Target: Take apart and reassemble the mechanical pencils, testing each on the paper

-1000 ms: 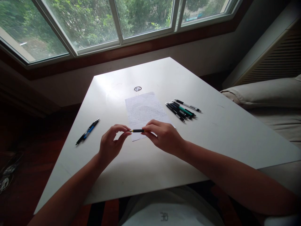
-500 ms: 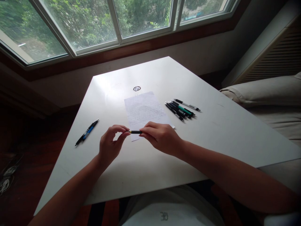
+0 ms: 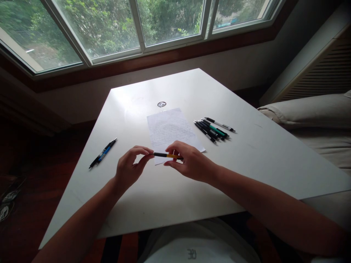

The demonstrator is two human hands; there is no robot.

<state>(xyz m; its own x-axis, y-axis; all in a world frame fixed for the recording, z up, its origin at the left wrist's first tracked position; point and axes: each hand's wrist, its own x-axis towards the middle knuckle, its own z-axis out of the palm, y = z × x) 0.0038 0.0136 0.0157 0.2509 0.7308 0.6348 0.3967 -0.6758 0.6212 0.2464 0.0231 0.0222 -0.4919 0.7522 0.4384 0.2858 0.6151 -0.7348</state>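
Observation:
Between my two hands, above the lower edge of a written sheet of paper (image 3: pixel 171 128), a pen (image 3: pixel 172 156) is held roughly level. It has a black grip and a yellow barrel. My left hand (image 3: pixel 131 164) pinches its tip end between thumb and fingertips. Around the barrel, my right hand (image 3: pixel 192 160) has its thumb and index finger spread apart, with a gap on both sides of the pen. The pen's rear end reaches in near the right hand's other fingers; whether they touch it I cannot tell.
Several black, green and white pens (image 3: pixel 212 130) lie grouped right of the paper. Two pens (image 3: pixel 102 153), one with blue, rest at the table's left. A small round emblem (image 3: pixel 161 104) is behind the paper. The white table (image 3: pixel 246 160) stands before a window, with a sofa (image 3: pixel 309 109) at right.
My right thumb and index finger have opened off the pen, uncovering its yellow barrel. My left hand still pinches the tip end. The whole view has shifted slightly.

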